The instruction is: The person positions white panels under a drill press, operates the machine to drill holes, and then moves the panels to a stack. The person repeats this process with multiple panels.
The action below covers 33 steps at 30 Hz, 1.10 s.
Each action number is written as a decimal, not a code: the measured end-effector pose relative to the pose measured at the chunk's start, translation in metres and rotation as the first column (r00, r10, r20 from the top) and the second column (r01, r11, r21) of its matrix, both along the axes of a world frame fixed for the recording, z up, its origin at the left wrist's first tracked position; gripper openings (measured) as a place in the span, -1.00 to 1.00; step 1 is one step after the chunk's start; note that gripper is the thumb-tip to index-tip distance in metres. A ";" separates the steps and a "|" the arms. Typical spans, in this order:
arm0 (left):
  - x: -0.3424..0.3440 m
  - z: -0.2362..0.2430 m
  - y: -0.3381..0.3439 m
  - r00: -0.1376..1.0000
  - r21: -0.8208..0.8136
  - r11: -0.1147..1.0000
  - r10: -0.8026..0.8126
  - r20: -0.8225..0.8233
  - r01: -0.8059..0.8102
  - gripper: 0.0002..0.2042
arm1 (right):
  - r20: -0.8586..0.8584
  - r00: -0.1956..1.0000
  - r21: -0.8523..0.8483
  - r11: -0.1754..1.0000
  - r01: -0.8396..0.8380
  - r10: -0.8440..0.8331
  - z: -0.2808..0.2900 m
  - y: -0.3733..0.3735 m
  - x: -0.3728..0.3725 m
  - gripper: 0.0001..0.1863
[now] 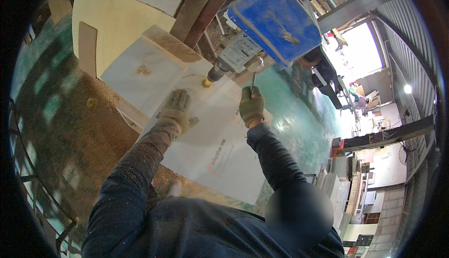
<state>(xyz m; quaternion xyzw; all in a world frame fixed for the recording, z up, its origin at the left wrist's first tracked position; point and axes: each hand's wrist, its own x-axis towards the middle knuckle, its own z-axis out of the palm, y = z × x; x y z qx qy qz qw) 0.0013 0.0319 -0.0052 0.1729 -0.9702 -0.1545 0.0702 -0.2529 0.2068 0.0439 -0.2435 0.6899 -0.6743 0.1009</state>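
Observation:
A white printed panel (217,152) lies at a slant in front of me. My left hand (177,106), in a dusty work glove, rests flat on it with the fingers stretched out. Just beyond those fingertips, a yellow drill bit (206,83) sits under the chuck (219,70) of a blue drill press (276,21), at the panel's surface. Whether the bit has entered the panel I cannot tell. My right hand (251,106), also gloved, is closed round the metal feed lever (253,79) on the press's right side.
Beyond the panel stand a brown block (170,44) and a large pale yellow board (121,10). Sawdust covers the floor (70,131) at left. Green floor (299,113) shows at right, with stacked boards (329,188) and a steel beam (383,136) farther off.

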 end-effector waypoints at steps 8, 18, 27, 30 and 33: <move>-0.011 -0.006 0.008 0.999 -0.017 1.000 -0.018 -0.031 0.017 -0.03 | 0.299 0.951 -0.388 0.920 0.049 0.075 -0.058 0.005 -0.047 -0.93; -0.004 0.002 -0.001 0.993 -0.101 0.995 0.019 0.116 -0.007 -0.04 | -0.531 0.846 0.521 0.805 0.283 0.047 0.045 -0.010 0.024 -0.79; -0.009 0.004 0.005 0.989 -0.109 0.994 0.018 0.150 -0.002 -0.06 | -0.744 0.628 0.071 0.906 0.417 -0.231 0.178 0.108 0.064 -0.62; 0.001 0.015 0.002 0.978 -0.145 0.989 0.037 0.204 -0.007 -0.07 | -0.729 0.669 0.380 0.726 0.573 -0.147 0.102 0.195 0.094 -0.55; -0.012 0.021 0.012 0.981 -0.130 0.991 0.008 0.195 0.018 -0.07 | -0.345 0.881 0.665 0.578 0.473 -0.324 -0.021 0.340 0.129 -0.21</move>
